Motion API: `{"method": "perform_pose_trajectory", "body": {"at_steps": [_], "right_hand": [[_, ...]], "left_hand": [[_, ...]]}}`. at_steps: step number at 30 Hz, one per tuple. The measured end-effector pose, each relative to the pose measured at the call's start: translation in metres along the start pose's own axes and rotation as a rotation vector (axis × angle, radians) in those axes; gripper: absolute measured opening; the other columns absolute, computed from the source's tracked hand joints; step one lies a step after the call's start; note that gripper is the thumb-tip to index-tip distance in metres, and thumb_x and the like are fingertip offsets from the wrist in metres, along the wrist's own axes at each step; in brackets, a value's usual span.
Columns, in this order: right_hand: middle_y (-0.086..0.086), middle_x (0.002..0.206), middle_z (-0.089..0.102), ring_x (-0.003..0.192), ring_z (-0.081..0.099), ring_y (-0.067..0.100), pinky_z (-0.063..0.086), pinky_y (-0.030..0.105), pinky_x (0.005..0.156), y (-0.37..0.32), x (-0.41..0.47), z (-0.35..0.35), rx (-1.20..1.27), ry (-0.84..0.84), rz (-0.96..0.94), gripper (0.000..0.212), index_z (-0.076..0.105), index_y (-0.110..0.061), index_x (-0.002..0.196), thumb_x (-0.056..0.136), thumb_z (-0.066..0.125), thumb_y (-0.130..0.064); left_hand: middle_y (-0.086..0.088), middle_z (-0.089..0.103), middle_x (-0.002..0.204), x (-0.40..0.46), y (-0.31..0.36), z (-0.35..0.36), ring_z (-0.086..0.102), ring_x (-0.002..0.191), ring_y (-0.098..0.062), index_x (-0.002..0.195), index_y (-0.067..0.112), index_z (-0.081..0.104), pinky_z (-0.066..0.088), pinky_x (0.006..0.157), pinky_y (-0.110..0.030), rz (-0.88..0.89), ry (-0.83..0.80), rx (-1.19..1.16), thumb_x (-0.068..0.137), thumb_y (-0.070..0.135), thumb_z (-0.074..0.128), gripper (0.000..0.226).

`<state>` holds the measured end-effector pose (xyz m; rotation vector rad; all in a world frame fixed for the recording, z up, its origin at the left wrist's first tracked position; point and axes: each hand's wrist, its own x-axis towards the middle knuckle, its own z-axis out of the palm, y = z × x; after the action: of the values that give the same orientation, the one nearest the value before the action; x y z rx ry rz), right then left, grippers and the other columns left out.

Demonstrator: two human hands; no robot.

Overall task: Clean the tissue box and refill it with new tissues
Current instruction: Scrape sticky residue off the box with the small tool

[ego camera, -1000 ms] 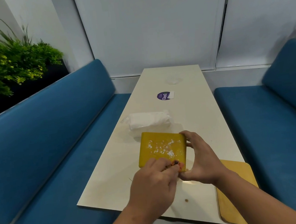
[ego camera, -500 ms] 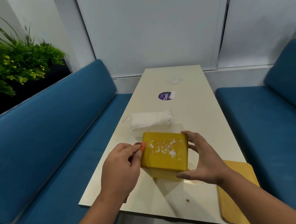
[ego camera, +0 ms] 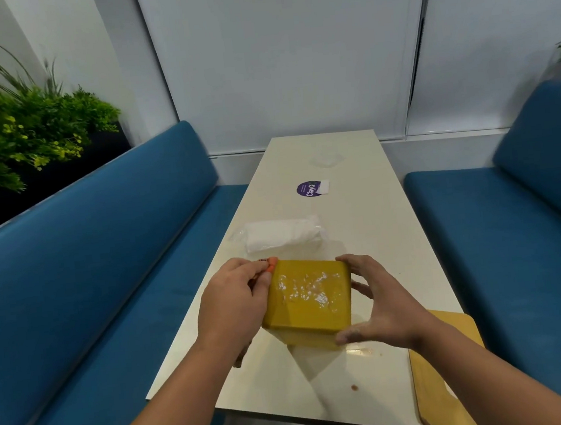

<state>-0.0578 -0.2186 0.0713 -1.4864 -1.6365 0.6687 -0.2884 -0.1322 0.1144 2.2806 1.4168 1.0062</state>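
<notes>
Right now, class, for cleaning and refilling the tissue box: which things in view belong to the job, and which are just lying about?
Belongs to the job:
yellow tissue box, gripped by right hand
small orange-tipped tool, pinched in left hand
wrapped tissue pack

Just lying about:
purple sticker
wooden board
plant

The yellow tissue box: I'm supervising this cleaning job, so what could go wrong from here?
1. The square yellow tissue box is gripped by the right hand alone; a push from the left hand, with its orange-tipped tool, might tip it.
2. White flecks on top could scatter toward the plastic-wrapped white tissue pack right behind.
</notes>
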Motion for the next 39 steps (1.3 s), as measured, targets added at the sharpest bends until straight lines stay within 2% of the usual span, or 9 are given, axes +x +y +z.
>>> {"method": "perform_pose_trajectory", "body": {"at_steps": [4,6,9,14,20,26,30,33,39], "right_hand": [[0.000,0.109,0.067,0.107,0.062,0.013,0.050,0.039,0.099,-0.010,0.014,-0.007,0.237,0.042,0.188,0.038,0.065,-0.024,0.111,0.086,0.064,-0.052],[0.011,0.107,0.069,0.106,0.063,0.027,0.053,0.040,0.095,-0.018,0.025,-0.017,0.281,-0.019,0.284,0.028,0.069,-0.013,0.104,0.096,0.057,-0.036],[0.008,0.111,0.069,0.107,0.062,0.021,0.051,0.025,0.084,-0.028,0.033,-0.026,0.324,-0.093,0.367,0.023,0.070,-0.010,0.102,0.098,0.053,-0.026],[0.012,0.105,0.070,0.104,0.064,0.020,0.050,0.021,0.079,-0.024,0.029,-0.018,0.340,-0.014,0.360,0.026,0.070,-0.006,0.100,0.099,0.053,-0.025],[0.022,0.100,0.067,0.093,0.063,0.028,0.049,0.045,0.096,-0.022,0.027,-0.014,0.338,0.065,0.318,0.028,0.069,-0.001,0.097,0.099,0.054,-0.025],[0.016,0.097,0.070,0.102,0.063,0.033,0.050,0.046,0.095,-0.021,0.028,-0.011,0.301,0.091,0.302,0.025,0.071,-0.007,0.094,0.098,0.054,-0.025],[0.015,0.093,0.070,0.099,0.064,0.034,0.052,0.044,0.091,-0.020,0.031,-0.011,0.277,0.084,0.306,0.026,0.072,-0.009,0.092,0.098,0.055,-0.027],[0.015,0.089,0.070,0.096,0.064,0.036,0.053,0.048,0.092,-0.018,0.032,-0.013,0.275,0.076,0.297,0.026,0.073,-0.009,0.090,0.098,0.055,-0.027],[0.015,0.098,0.070,0.102,0.063,0.034,0.051,0.050,0.096,-0.015,0.032,-0.013,0.265,0.074,0.308,0.025,0.073,-0.011,0.094,0.097,0.056,-0.029]], "left_hand": [[0.018,0.060,0.100,-0.004,-0.001,0.004,0.053,0.090,-0.003,0.114,0.028,0.070,0.040,0.080,-0.016,-0.023,0.015,-0.030,0.095,0.037,0.055,0.026],[0.017,0.061,0.100,-0.004,-0.001,0.003,0.054,0.090,-0.004,0.113,0.027,0.071,0.040,0.080,-0.017,-0.023,0.019,-0.034,0.095,0.037,0.056,0.026],[0.017,0.061,0.101,-0.005,0.000,0.003,0.054,0.091,-0.004,0.113,0.027,0.071,0.041,0.081,-0.017,-0.015,0.017,-0.037,0.094,0.035,0.056,0.025],[0.018,0.061,0.098,-0.007,0.000,0.000,0.054,0.088,-0.005,0.111,0.027,0.072,0.042,0.075,-0.018,0.058,0.012,0.015,0.095,0.035,0.056,0.024],[0.015,0.065,0.092,-0.014,0.023,0.010,0.057,0.085,-0.013,0.096,0.029,0.076,0.052,0.066,-0.031,0.290,-0.019,0.107,0.090,0.035,0.057,0.021],[0.017,0.065,0.094,-0.008,0.005,-0.002,0.056,0.084,-0.014,0.097,0.030,0.076,0.044,0.065,-0.026,0.220,0.004,0.170,0.092,0.031,0.059,0.018],[0.016,0.067,0.088,-0.012,0.035,0.015,0.057,0.075,-0.016,0.091,0.034,0.077,0.052,0.058,-0.030,0.386,-0.048,0.133,0.086,0.032,0.061,0.017],[0.016,0.065,0.103,-0.009,0.048,0.023,0.053,0.087,-0.015,0.105,0.036,0.073,0.052,0.069,-0.036,0.453,-0.149,0.199,0.095,0.036,0.053,0.022],[0.022,0.061,0.111,0.005,0.017,0.002,0.043,0.090,-0.006,0.109,0.041,0.071,0.034,0.074,-0.021,0.323,-0.165,0.230,0.098,0.042,0.046,0.027]]}}
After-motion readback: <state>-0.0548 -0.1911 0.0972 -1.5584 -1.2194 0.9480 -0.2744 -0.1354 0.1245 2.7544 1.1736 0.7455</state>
